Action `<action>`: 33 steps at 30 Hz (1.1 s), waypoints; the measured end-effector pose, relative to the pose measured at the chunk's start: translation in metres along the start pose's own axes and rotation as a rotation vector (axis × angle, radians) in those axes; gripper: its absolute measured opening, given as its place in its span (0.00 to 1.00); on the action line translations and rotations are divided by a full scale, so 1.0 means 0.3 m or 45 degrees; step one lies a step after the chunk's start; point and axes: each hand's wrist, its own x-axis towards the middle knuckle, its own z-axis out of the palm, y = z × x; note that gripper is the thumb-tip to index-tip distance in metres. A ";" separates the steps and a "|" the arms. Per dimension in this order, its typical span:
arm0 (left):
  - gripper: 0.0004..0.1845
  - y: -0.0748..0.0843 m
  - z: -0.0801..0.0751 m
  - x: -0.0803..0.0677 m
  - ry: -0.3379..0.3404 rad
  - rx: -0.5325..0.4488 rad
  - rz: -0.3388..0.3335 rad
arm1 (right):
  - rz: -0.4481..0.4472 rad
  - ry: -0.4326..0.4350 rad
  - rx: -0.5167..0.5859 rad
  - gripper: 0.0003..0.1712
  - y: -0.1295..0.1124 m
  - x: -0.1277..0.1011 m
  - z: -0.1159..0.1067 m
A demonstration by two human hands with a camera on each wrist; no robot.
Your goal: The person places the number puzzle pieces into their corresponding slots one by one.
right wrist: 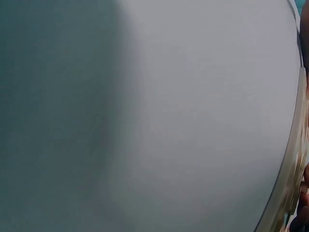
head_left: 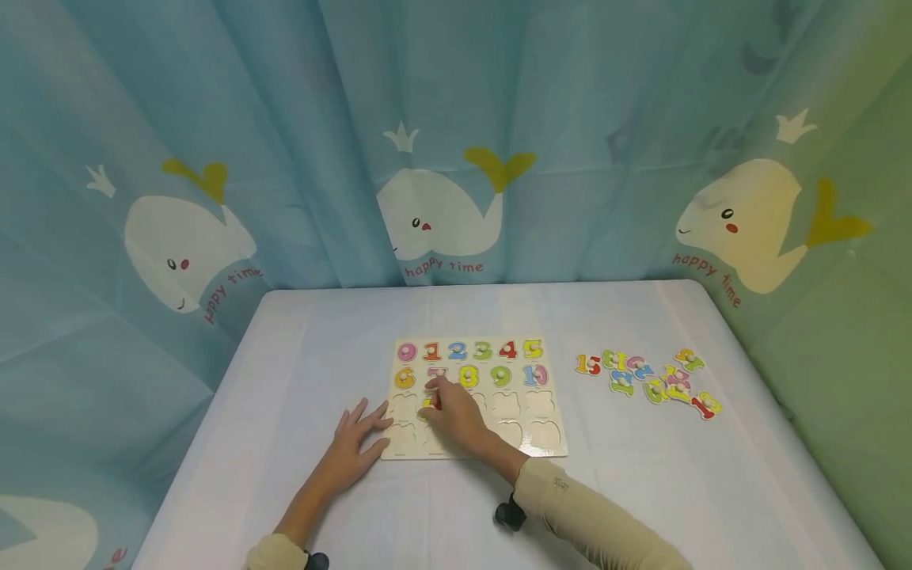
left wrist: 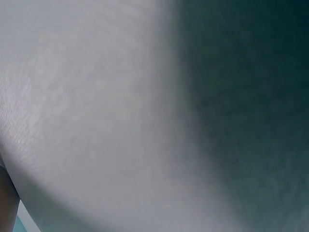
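Observation:
A pale wooden number puzzle board [head_left: 445, 453] lies flat, with knobbed number pieces 0 to 10 seated in its two upper rows. My right hand [head_left: 459, 416] is over the third row, its thumb and forefinger pinching a small red-and-yellow number puzzle piece [head_left: 428, 404]. That piece is largely covered by the fingers, so its number cannot be read. My left hand [head_left: 351, 450] rests at the board's left edge with fingers spread, the fingertips touching the side. In the right wrist view the board [right wrist: 294, 159] shows only as a strip at the far right.
Loose number pieces lie to the right of the board, among them a red-and-yellow 15 [head_left: 588, 364] and a blue-and-green piece [head_left: 621, 383]; several overlap in a pile. A white cloth [head_left: 313, 332] covers the table. Whale-printed curtains [head_left: 442, 79] hang around it.

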 end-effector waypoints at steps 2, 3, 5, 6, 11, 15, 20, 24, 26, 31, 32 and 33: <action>0.17 0.000 -0.001 -0.001 0.012 -0.004 0.021 | -0.012 -0.006 -0.008 0.23 -0.009 0.005 0.011; 0.17 0.000 -0.002 -0.002 0.016 -0.004 0.023 | -0.023 -0.006 -0.009 0.23 -0.013 0.008 0.015; 0.17 0.000 -0.004 -0.003 0.022 -0.006 0.024 | -0.041 -0.007 -0.019 0.23 -0.022 0.017 0.023; 0.17 0.000 -0.004 -0.002 0.018 -0.005 0.017 | -0.051 -0.008 -0.018 0.23 -0.026 0.021 0.026; 0.17 0.002 -0.007 0.000 -0.020 -0.015 -0.022 | -0.073 -0.041 -0.057 0.23 -0.042 0.049 0.046; 0.17 0.004 -0.011 -0.002 -0.015 -0.014 -0.020 | -0.085 -0.058 -0.083 0.22 -0.043 0.062 0.059; 0.16 -0.004 -0.008 -0.002 -0.004 -0.022 -0.001 | -0.127 -0.033 -0.033 0.21 -0.034 0.058 0.063; 0.16 -0.011 0.002 -0.001 -0.018 -0.028 0.008 | -0.155 -0.021 0.004 0.19 -0.036 0.055 0.065; 0.16 -0.011 0.005 -0.001 -0.011 -0.028 0.012 | -0.162 -0.030 -0.008 0.18 -0.042 0.057 0.067; 0.17 -0.011 0.004 0.003 0.000 -0.033 0.022 | -0.130 -0.052 -0.049 0.17 -0.061 0.072 0.080; 0.18 -0.011 0.004 0.004 -0.003 -0.033 0.022 | -0.119 -0.056 -0.059 0.17 -0.064 0.075 0.082; 0.18 -0.010 0.003 0.004 -0.005 -0.036 0.026 | -0.106 -0.061 -0.066 0.18 -0.067 0.077 0.084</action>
